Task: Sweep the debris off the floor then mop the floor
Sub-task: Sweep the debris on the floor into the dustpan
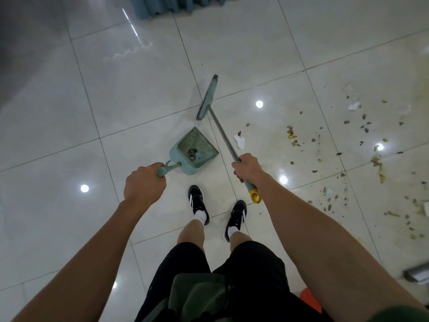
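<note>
Head view, looking down at a glossy pale tiled floor (139, 94) with dark grout lines and round ceiling-light reflections.

Left hand (145, 183): fingers curled tight round the handle of a teal dustpan (193, 151). The pan sits just ahead of the feet, mouth pointing far and slightly right. A small dark clump of dirt lies inside it near the comb teeth; whether the pan touches the floor or hangs just above it cannot be told.

Right hand (248, 167): clamped round the grey metal shaft of the broom (224, 133), above the teal grip section and yellow end cap, which stick out towards the body below the hand. Shaft runs from the hand away to the far left. The teal broom head (207, 97) lies beyond the dustpan, near its far corner but apart from it, long axis running near to far.

Debris (362, 145): brown and yellowish scraps and fine crumbs scattered across the tiles on the right, well apart from the dustpan. A torn white paper scrap (240, 141) lies just right of the broom shaft; another white piece lies farther right.

Person: black shorts, black-and-white shoes (198, 204) with white socks, standing between the two hands.

Far edge: bottom of a blue-teal curtain (162, 5). Right edge, near: a grey object and something orange, both cut off, not identifiable.
</note>
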The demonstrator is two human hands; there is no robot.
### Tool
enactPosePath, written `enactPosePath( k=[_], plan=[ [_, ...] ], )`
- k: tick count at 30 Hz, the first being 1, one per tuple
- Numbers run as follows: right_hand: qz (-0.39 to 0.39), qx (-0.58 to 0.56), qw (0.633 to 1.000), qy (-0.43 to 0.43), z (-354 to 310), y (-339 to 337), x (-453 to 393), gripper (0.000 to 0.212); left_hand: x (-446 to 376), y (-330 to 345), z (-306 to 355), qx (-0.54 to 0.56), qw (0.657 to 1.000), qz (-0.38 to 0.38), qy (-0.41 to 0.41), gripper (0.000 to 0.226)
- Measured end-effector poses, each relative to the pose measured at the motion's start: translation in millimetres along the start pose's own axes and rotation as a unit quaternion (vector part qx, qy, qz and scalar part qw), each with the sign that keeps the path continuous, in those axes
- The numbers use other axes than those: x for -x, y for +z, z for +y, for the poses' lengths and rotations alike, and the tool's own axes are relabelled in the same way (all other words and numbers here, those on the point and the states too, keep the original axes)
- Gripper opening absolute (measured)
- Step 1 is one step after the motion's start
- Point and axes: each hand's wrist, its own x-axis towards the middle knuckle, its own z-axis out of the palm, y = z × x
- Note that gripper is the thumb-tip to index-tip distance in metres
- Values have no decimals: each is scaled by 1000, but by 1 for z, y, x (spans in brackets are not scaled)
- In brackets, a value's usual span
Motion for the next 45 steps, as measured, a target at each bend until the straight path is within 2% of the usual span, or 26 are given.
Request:
enactPosePath(
  k=[8, 13, 18, 24, 38, 45],
  plan=[
    [9, 14, 1000, 23, -40, 34, -18, 19, -56, -22, -16, -24, 998, -21, 59, 25],
    [19, 130, 991, -6, -41, 49, -15, 40, -79, -30, -19, -18, 995, -47, 83, 16],
    [39, 241, 969, 17, -28, 53, -9, 37, -78, -26, -14, -57, 992, -31, 109, 25],
    [56, 258, 964, 30, 27, 38, 19, 37, -58, -18, 10, -85, 989, -18, 123, 22],
    [97, 196, 969, 113, 215, -7, 112, 36, 35, 28, 73, -167, 971, 3, 172, 13],
    [121, 184, 973, 75, 242, -7, 144, 31, 78, 45, 80, -182, 966, 15, 184, 13]
  ],
)
